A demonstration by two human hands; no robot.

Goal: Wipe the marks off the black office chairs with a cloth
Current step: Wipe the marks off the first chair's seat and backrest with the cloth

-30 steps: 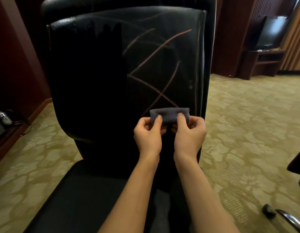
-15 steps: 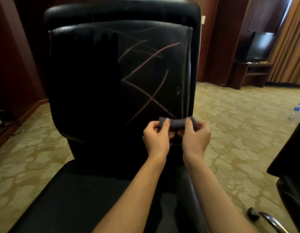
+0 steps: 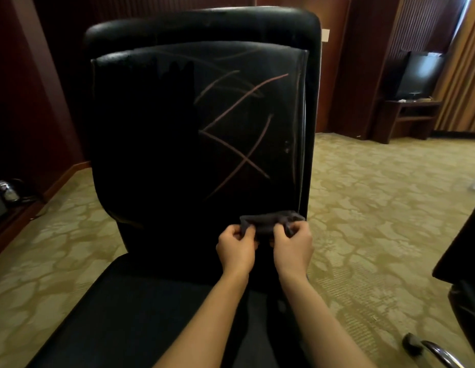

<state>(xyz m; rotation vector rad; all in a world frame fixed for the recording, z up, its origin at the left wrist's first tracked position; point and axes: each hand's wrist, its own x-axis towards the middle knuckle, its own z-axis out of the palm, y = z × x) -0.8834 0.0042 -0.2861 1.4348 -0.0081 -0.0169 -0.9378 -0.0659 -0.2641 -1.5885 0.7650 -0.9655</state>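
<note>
Cloth bunched between both hands, before marked chair; carpet around.

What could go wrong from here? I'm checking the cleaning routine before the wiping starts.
The grey cloth is bunched small between the left hand and right hand, so each pass may cover little of the pink marks. The faint lines near the backrest's top and right seam could get missed.
</note>
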